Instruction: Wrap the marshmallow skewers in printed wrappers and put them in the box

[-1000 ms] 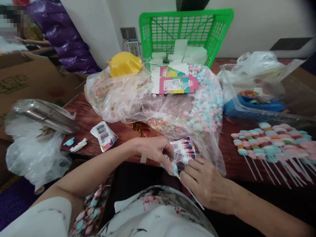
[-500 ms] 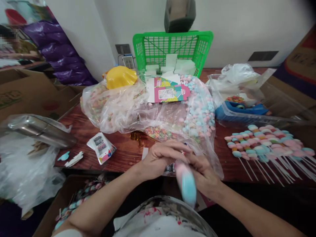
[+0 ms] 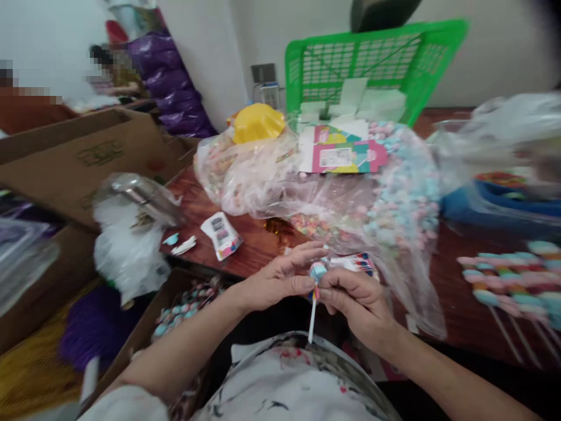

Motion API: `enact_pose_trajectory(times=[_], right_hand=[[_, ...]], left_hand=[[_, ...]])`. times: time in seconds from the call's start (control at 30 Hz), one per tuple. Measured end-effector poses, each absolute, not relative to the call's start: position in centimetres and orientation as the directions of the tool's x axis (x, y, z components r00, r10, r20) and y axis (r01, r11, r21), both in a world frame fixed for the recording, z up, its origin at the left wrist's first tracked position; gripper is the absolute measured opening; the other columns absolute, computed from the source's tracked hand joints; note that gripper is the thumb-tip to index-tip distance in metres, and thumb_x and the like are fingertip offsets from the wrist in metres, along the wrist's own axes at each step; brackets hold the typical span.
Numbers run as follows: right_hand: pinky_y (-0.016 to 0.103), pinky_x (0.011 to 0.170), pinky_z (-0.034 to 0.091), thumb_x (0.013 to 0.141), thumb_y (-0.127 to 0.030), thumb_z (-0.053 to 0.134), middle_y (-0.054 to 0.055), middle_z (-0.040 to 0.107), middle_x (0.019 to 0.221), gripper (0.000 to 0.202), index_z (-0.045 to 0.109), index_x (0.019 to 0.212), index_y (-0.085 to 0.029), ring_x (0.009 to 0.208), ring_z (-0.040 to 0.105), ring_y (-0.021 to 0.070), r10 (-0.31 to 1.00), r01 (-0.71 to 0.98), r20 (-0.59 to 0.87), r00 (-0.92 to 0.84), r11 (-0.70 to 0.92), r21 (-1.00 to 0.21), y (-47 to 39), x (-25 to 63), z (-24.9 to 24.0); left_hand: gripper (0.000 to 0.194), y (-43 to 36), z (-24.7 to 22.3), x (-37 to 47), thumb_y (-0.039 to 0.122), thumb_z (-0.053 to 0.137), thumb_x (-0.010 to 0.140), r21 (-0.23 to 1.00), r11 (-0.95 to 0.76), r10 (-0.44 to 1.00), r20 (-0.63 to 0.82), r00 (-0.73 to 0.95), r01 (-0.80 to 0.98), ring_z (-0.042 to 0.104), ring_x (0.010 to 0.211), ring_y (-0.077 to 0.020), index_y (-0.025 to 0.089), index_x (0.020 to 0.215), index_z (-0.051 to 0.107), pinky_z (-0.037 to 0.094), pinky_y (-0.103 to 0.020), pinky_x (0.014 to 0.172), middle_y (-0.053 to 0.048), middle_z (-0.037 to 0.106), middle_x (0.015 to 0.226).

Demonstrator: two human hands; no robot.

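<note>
Between my two hands, near the table's front edge, is a candy skewer with a pale blue candy end (image 3: 318, 270). Its white stick (image 3: 312, 321) points down toward my body. My left hand (image 3: 276, 280) has the candy between its thumb and extended fingers. With thumb and forefinger, my right hand (image 3: 362, 301) pinches just below the candy, where a small bit of red and yellow shows. The skewer's far part is hidden by my fingers. Just beyond the hands lies a printed clear wrapper (image 3: 350, 263).
A clear bag of pink and blue candies (image 3: 398, 193) spreads behind my hands. Finished-looking candy skewers (image 3: 512, 278) lie at right. Printed cards (image 3: 220, 235) and a steel flask (image 3: 146, 199) are at left. A green basket (image 3: 302, 76) stands behind. Other people sit far left.
The view has swung left. The candy skewer has turned round: its candy end pointed toward my body before, and now its stick does. My right fingers have moved to the stick's top.
</note>
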State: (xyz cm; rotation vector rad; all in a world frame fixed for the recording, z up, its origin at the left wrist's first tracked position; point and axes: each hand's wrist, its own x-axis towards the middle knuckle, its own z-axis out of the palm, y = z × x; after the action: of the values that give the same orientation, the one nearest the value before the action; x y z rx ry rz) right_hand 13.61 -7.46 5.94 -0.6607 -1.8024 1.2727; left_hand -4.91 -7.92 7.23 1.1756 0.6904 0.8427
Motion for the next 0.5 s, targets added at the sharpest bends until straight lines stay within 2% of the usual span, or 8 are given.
enact_pose_trajectory(times=[0.1,0.2,0.27,0.33,0.37,0.4,0.47,0.5], right_hand=[[0.021,0.059,0.036,0.092,-0.017,0.046,-0.003,0.05,0.059,0.024,0.052,0.069,-0.018,0.057,0.045,0.0081,0.626,-0.098,0.397,-0.671,0.455,-0.885,-8.2,10.4,5.3],[0.022,0.068,0.041,0.092,-0.017,0.045,0.001,0.059,0.072,0.016,0.061,0.088,-0.018,0.07,0.053,0.0109,0.4,-0.142,0.431,-0.809,0.579,-0.803,-9.0,7.9,4.9],[0.026,0.075,0.043,0.091,-0.017,0.047,0.004,0.063,0.089,0.02,0.061,0.105,-0.019,0.083,0.056,0.0144,0.247,-0.096,0.349,-0.904,0.679,-0.728,-9.4,7.3,4.7],[0.028,0.077,0.043,0.09,-0.014,0.046,0.005,0.062,0.095,0.025,0.06,0.11,-0.02,0.088,0.057,0.0161,0.172,-0.003,0.195,-0.966,0.744,-0.668,-9.3,7.5,4.3],[0.028,0.076,0.043,0.09,-0.012,0.044,0.004,0.062,0.094,0.025,0.061,0.106,-0.021,0.087,0.057,0.0158,0.163,0.046,0.121,-0.979,0.759,-0.649,-9.2,7.9,4.1],[0.027,0.076,0.043,0.09,-0.01,0.042,0.004,0.061,0.091,0.026,0.062,0.101,-0.021,0.085,0.057,0.0152,0.164,0.087,0.061,-0.985,0.765,-0.638,-8.9,8.5,3.8],[0.026,0.075,0.044,0.091,-0.01,0.039,0.003,0.061,0.086,0.026,0.063,0.092,-0.02,0.08,0.058,0.0138,0.191,0.143,0.011,-0.982,0.77,-0.622,-8.5,9.7,3.1],[0.025,0.074,0.045,0.091,-0.011,0.039,0.003,0.061,0.084,0.026,0.063,0.089,-0.02,0.078,0.058,0.0131,0.21,0.158,0.013,-0.978,0.775,-0.611,-8.3,10.4,2.9]], left_hand=[[0.064,-10.0,7.6,-7.7,0.027,0.075,0.074,0.941,0.256,0.89,-0.14,0.435,-0.22,0.051,0.122,-0.0248,0.027,0.133,0.051,0.041,-0.038,0.1,-0.009,0.053,0.135],[0.056,-13.2,8.0,-11.8,0.017,0.077,0.068,0.966,0.248,0.918,-0.212,0.334,-0.068,0.045,0.129,-0.0266,0.025,0.121,0.062,0.039,-0.038,0.103,-0.008,0.047,0.142],[0.052,-15.9,7.9,-15.2,0.016,0.077,0.066,0.968,0.235,0.916,-0.251,0.313,0.087,0.04,0.133,-0.0286,0.023,0.117,0.066,0.037,-0.04,0.105,-0.009,0.043,0.145],[0.049,-18.6,6.9,-18.5,0.016,0.07,0.071,0.921,0.236,0.905,-0.324,0.274,0.311,0.039,0.134,-0.0289,0.023,0.119,0.064,0.037,-0.041,0.106,-0.009,0.042,0.146],[0.048,-19.9,6.0,-20.0,0.014,0.065,0.074,0.842,0.24,0.894,-0.385,0.227,0.484,0.038,0.135,-0.0282,0.023,0.12,0.063,0.035,-0.041,0.109,-0.007,0.042,0.147],[0.051,-21.0,4.8,-21.3,0.009,0.06,0.073,0.712,0.249,0.879,-0.45,0.155,0.656,0.038,0.136,-0.0275,0.024,0.122,0.062,0.03,-0.041,0.112,-0.005,0.042,0.147],[0.066,-22.9,1.6,-23.3,0.001,0.057,0.067,0.36,0.323,0.829,-0.553,-0.079,0.875,0.036,0.137,-0.0262,0.026,0.128,0.057,0.025,-0.038,0.115,-0.003,0.039,0.15],[0.077,-23.6,-0.2,-24.0,0.001,0.058,0.064,0.174,0.378,0.8,-0.556,-0.226,0.909,0.033,0.139,-0.025,0.029,0.135,0.05,0.026,-0.036,0.115,-0.001,0.034,0.153]])
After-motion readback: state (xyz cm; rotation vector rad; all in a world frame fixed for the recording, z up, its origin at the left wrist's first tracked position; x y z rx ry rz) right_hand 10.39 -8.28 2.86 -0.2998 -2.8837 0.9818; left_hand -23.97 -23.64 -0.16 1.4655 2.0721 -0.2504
